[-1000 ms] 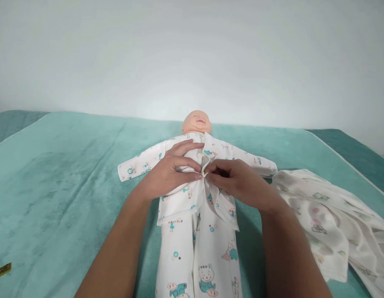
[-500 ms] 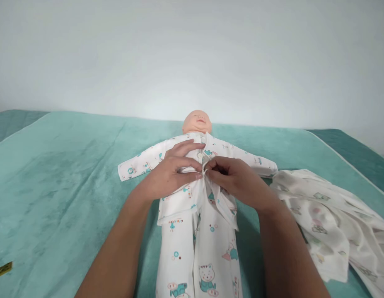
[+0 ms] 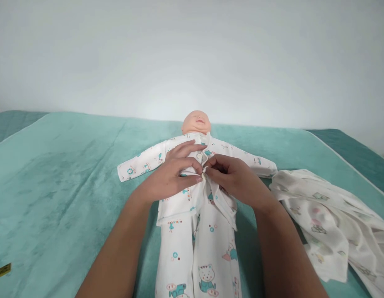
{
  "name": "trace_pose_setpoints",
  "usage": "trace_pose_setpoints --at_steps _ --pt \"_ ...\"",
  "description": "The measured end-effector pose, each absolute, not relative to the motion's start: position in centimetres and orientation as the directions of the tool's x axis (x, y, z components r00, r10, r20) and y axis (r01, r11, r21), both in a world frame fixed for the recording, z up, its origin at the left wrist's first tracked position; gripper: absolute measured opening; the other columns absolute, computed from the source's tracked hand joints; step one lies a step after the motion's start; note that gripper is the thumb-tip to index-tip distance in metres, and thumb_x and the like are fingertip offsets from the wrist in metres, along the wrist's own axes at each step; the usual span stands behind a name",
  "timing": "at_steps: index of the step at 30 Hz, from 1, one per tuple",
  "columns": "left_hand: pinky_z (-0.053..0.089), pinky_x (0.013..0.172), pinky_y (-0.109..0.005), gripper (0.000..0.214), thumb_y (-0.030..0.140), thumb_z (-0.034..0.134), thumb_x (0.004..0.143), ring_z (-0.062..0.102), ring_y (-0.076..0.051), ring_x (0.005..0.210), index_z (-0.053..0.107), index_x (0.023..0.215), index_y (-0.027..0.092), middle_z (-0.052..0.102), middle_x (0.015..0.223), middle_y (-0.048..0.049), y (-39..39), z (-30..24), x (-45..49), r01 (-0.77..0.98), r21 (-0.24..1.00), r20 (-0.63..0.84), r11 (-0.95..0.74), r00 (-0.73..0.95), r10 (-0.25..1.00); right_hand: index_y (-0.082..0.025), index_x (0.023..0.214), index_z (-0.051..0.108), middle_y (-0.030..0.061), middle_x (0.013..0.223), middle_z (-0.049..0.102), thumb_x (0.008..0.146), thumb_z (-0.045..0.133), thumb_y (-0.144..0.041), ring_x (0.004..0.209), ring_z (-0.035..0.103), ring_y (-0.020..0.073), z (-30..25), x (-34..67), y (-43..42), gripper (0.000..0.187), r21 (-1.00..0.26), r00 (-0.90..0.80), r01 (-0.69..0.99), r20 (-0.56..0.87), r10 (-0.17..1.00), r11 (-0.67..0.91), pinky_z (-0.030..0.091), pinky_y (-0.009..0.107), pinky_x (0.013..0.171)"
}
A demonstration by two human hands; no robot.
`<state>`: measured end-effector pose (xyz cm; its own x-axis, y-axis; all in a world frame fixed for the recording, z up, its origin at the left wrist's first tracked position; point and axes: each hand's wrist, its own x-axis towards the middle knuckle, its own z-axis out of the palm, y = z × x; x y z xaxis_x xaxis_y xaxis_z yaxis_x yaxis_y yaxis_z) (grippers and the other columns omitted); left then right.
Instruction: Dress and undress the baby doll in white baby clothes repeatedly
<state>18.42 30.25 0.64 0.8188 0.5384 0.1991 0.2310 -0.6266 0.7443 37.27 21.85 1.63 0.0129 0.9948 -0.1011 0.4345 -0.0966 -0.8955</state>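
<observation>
Near the dial's centre, the jacket (image 3: 179, 210) has shifted slightly along its front edge. Flat yellow strip (image 3: 1, 271) at eight o'clock, on plush blanket (image 3: 86, 186); our left hand (image 3: 170, 174), half-spread, hold unclear, partly covers the doll (image 3: 196, 121); our right hand (image 3: 234, 176) pinches cotton; rumpled cloth (image 3: 322, 215) at four.

A doll (image 3: 195, 124) lies on a teal cloth (image 3: 70, 186), head toward the far edge. The right hand (image 3: 230, 178) pinches the front of its printed jacket (image 3: 177, 210); the left hand (image 3: 170, 178) touches it. White fabric (image 3: 324, 207) lies toward the right edge, a yellow strip (image 3: 1, 271) toward the left.
</observation>
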Motion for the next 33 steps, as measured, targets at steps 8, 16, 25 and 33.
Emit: trace_pose_setpoints --at_steps 8,16,25,33 --pt "0.03 0.116 -0.053 0.008 0.031 0.059 0.088 0.029 -0.031 0.145 0.059 0.083 0.025 0.034 0.157 0.0064 30.1 0.9 18.0 0.219 0.845 0.153 -0.488 0.775 0.613 -0.021 0.079 0.057 -0.0055 0.063 0.043 0.09 0.054 -0.044 0.055 0.036 0.0089 1.8 37.3 21.8 0.026 -0.906 -0.024 0.418 -0.09 0.996 -0.072 0.03 0.024 0.05" --pt "0.042 0.103 -0.044 0.03 0.04 0.059 0.089 0.048 -0.027 0.127 0.045 0.071 0.02 0.044 0.148 -0.0002 29.7 1.0 18.9 0.213 0.876 0.184 -0.432 0.682 0.708 -0.021 0.073 0.049 -0.0069 0.059 0.037 0.087 0.059 -0.047 0.052 0.031 0.0078 1.7 37.3 21.7 0.032 -0.918 -0.022 0.391 -0.075 0.997 -0.061 0.024 0.024 0.048" --pt "0.044 0.083 -0.03 0.024 0.024 0.062 0.079 0.057 -0.017 0.091 0.04 0.073 0.021 0.06 0.099 -0.0012 30.8 -0.4 19.2 0.218 0.923 0.23 -0.315 0.341 0.911 -0.022 0.072 0.04 -0.0081 0.058 0.037 0.083 0.066 -0.051 0.047 0.035 0.0062 1.2 38.2 21.9 0.041 -0.962 -0.021 0.256 -0.102 0.995 -0.093 0.029 0.021 0.042" --pt "0.042 0.065 -0.025 0.02 0.038 0.067 0.078 0.057 -0.015 0.075 0.065 0.089 0.021 0.062 0.084 -0.0001 31.0 -0.2 19.1 0.229 0.964 0.065 -0.135 0.291 0.955 -0.02 0.061 0.036 -0.0065 0.057 0.033 0.086 0.062 -0.049 0.048 0.033 0.0065 0.7 38.4 22.1 0.047 -0.982 -0.023 0.185 -0.035 0.999 -0.03 0.027 0.022 0.044"
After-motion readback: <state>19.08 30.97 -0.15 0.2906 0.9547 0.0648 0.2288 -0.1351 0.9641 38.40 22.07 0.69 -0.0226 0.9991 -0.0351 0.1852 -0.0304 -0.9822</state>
